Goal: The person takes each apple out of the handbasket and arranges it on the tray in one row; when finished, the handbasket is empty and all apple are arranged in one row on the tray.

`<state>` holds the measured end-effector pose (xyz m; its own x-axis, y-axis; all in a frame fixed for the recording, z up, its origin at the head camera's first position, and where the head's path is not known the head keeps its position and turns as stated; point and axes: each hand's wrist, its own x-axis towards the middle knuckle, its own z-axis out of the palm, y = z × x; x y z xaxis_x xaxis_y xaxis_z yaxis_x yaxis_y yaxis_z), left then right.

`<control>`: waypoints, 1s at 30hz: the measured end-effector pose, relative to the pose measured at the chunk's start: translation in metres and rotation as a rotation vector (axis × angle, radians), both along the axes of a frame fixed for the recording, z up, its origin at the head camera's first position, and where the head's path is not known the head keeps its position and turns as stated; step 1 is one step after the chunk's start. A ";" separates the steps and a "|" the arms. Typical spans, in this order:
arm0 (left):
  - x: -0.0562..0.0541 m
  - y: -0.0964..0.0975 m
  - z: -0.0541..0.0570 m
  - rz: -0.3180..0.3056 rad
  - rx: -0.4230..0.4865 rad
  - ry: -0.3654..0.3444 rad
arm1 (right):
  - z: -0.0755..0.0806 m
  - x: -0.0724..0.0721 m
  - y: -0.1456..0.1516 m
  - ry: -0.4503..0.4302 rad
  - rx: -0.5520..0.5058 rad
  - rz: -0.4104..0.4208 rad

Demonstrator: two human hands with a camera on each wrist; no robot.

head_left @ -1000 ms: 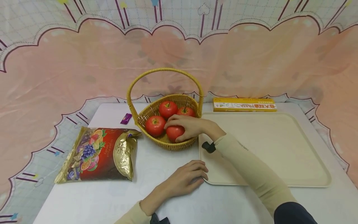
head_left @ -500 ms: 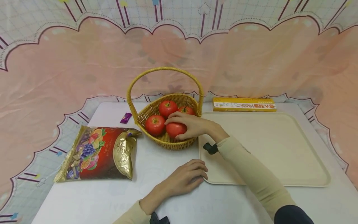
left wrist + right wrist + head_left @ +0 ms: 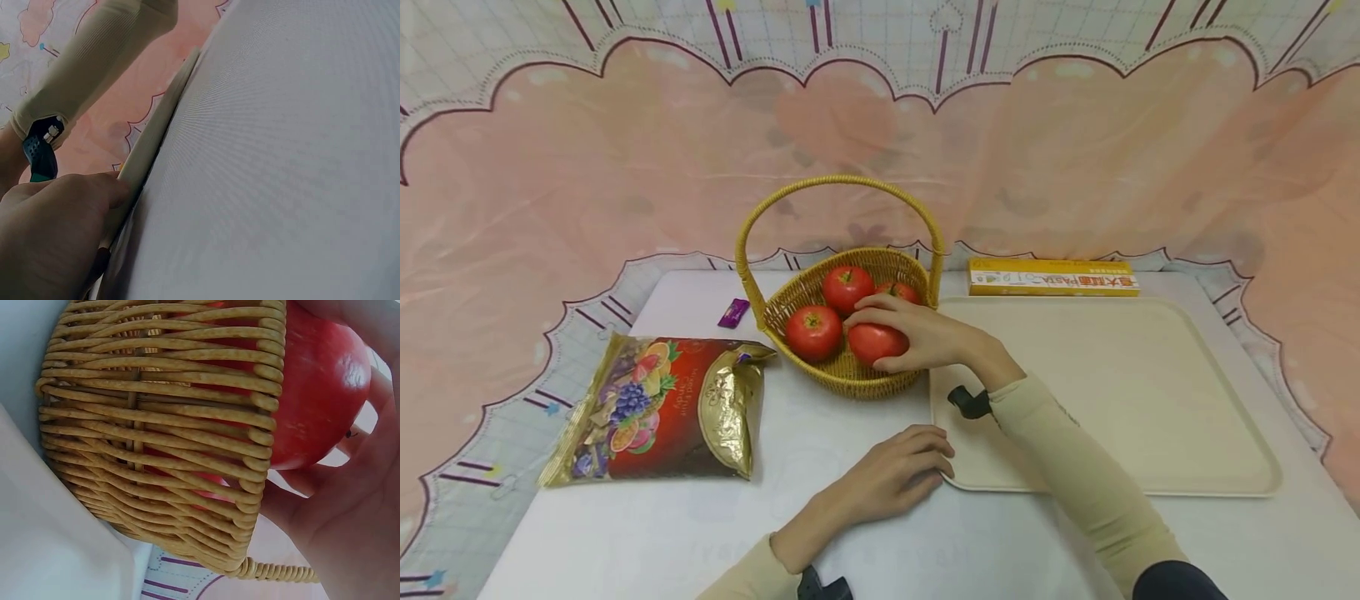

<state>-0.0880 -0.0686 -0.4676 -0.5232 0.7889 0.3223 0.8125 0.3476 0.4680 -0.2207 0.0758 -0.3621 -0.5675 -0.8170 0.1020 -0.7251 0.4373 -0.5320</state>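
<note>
In the head view my right hand (image 3: 928, 335) grips a red apple (image 3: 874, 343) at the front right of a wicker basket (image 3: 865, 387). The right wrist view has that apple (image 3: 322, 387) partly above the woven rim, with fingers curled round its far side. Other red apples (image 3: 814, 333) sit in the basket, one partly behind the hand. My left hand (image 3: 891, 473) rests with loosely bent fingers at the near left corner of a cream tray (image 3: 1097, 392). Up close in the left wrist view, that hand (image 3: 59, 225) touches the tray's edge (image 3: 156, 128).
A red and gold candy bag (image 3: 658, 408) lies left of the basket, with a small purple wrapped candy (image 3: 733, 313) behind it. Behind the tray is a yellow pasta box (image 3: 1052, 277). The basket's tall handle (image 3: 842, 180) arches over the apples. A patterned cloth backs the table.
My right hand has shifted slightly right and up with the apple, which sits a little higher in the basket. The left hand has stayed at the tray corner.
</note>
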 end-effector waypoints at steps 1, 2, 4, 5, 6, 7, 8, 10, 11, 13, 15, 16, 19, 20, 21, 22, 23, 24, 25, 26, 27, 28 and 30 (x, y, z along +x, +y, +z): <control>0.000 0.000 0.000 0.000 0.001 0.001 | 0.000 0.000 0.001 -0.001 -0.007 -0.002; 0.000 -0.001 0.000 -0.001 0.002 0.002 | -0.001 0.001 0.001 -0.003 -0.013 -0.005; 0.000 -0.001 0.000 -0.005 0.008 0.003 | -0.001 0.003 0.003 -0.005 -0.027 -0.013; 0.000 -0.001 0.000 -0.007 0.010 0.005 | -0.001 0.004 0.004 -0.007 -0.033 -0.020; 0.000 -0.001 0.000 -0.008 0.012 0.007 | -0.001 0.005 0.005 -0.009 -0.042 -0.027; 0.000 -0.001 0.000 -0.009 0.013 0.010 | -0.001 0.006 0.005 -0.011 -0.049 -0.034; 0.000 -0.001 0.000 -0.008 0.013 0.007 | -0.001 0.007 0.006 -0.011 -0.056 -0.042; 0.000 -0.001 0.001 -0.006 0.012 0.008 | 0.000 0.009 0.008 -0.010 -0.075 -0.050; 0.000 -0.001 0.001 -0.005 0.011 0.009 | -0.001 0.010 0.009 -0.009 -0.088 -0.054; 0.000 -0.001 0.001 -0.004 0.010 0.009 | -0.002 0.012 0.012 -0.011 -0.110 -0.062; 0.000 -0.001 0.001 -0.003 0.009 0.010 | -0.003 0.013 0.014 -0.012 -0.128 -0.073; 0.000 -0.001 0.001 -0.004 0.010 0.005 | -0.004 0.014 0.016 -0.011 -0.136 -0.079; 0.000 -0.002 0.001 -0.005 0.007 0.017 | -0.006 0.015 0.020 -0.011 -0.149 -0.093; 0.000 -0.002 0.001 -0.005 0.008 0.015 | -0.007 0.016 0.021 -0.011 -0.150 -0.098; 0.000 -0.002 0.001 -0.005 0.009 0.013 | -0.007 0.016 0.022 -0.013 -0.151 -0.103; 0.000 -0.002 0.000 -0.005 0.009 0.008 | -0.007 0.017 0.023 -0.017 -0.155 -0.109; 0.000 -0.002 0.000 -0.005 0.007 0.005 | -0.007 0.017 0.024 -0.021 -0.162 -0.114; 0.000 -0.002 0.000 -0.005 0.006 0.003 | -0.007 0.018 0.025 -0.026 -0.168 -0.120; 0.001 -0.002 0.000 -0.005 0.005 -0.001 | -0.007 0.018 0.026 -0.030 -0.173 -0.127; 0.001 -0.002 0.000 -0.005 0.005 -0.012 | -0.007 0.018 0.027 -0.033 -0.180 -0.133; 0.001 -0.001 0.000 -0.004 0.003 -0.014 | -0.006 0.019 0.028 -0.038 -0.188 -0.137; 0.001 -0.001 0.000 -0.002 0.000 -0.014 | -0.006 0.019 0.029 -0.041 -0.196 -0.140; 0.000 -0.001 0.000 0.001 -0.001 -0.014 | -0.006 0.021 0.030 -0.057 -0.206 -0.149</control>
